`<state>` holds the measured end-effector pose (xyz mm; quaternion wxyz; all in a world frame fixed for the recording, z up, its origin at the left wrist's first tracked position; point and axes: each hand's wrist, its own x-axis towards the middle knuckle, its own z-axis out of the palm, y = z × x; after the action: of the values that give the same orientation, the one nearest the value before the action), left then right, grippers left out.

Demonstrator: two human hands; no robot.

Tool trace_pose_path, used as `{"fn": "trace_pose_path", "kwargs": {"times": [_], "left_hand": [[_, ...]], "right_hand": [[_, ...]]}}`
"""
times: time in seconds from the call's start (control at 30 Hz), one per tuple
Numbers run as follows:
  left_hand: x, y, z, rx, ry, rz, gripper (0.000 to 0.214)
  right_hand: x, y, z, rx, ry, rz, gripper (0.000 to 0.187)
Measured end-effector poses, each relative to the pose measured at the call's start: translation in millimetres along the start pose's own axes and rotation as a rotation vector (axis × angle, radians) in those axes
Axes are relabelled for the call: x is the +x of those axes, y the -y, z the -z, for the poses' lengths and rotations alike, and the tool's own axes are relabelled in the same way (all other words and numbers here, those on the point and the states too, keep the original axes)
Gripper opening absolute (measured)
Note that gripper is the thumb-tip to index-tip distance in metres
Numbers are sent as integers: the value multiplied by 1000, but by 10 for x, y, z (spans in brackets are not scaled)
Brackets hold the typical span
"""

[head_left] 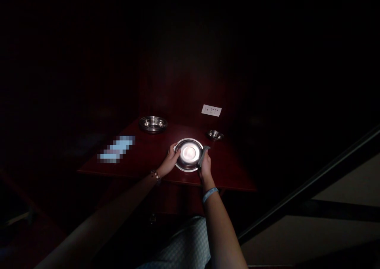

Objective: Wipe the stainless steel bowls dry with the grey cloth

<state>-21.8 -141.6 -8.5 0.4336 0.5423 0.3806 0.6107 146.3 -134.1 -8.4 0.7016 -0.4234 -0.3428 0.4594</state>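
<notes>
A shiny steel plate [188, 155] is tilted up over the dark red table [142, 158], brightly lit at its middle. My left hand [170, 162] is closed on the plate's left rim. My right hand [204, 165] is at its right rim, fingers closed on a small grey cloth [203, 154] pressed against the plate. A beaded bracelet is on my left wrist and a light blue band on my right wrist.
A stack of steel plates [153, 124] stands at the table's back left. A small steel bowl [215, 135] sits at the back right. A white wall socket [211, 110] is on the dark panel behind. A dark railing [311, 182] runs at the right.
</notes>
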Motion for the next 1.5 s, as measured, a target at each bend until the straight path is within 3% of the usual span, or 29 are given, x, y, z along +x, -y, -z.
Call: {"fn": "trace_pose_path", "kwargs": {"times": [0.33, 0.53, 0.6, 0.7, 0.77, 0.87, 1.03, 1.3, 1.5], "left_hand": [[-99, 22, -7, -112, -22, 39, 51], [110, -169, 52, -70, 34, 196, 75], [261, -269, 74, -55, 102, 199, 65], [531, -341, 24, -42, 130, 139, 32], [705, -302, -67, -29, 105, 115, 22], [904, -128, -235, -68, 45, 89, 25], [1015, 231, -399, -179, -52, 90, 32], [1008, 363, -359, -257, -97, 122, 35], [993, 409, -262, -262, -181, 278, 37]], "right_hand": [[-33, 33, -38, -5, -3, 19, 34], [-20, -1, -21, 28, 34, -19, 40], [9, 14, -12, 69, 49, -50, 43], [103, 35, 9, 122, 68, -106, 46], [187, 22, 33, 144, 65, -116, 46], [308, -50, 85, 163, 34, -68, 48], [413, -171, 172, 163, -53, -31, 48], [409, -159, 161, 126, -22, -52, 45], [612, -86, 41, 38, 44, -199, 49]]}}
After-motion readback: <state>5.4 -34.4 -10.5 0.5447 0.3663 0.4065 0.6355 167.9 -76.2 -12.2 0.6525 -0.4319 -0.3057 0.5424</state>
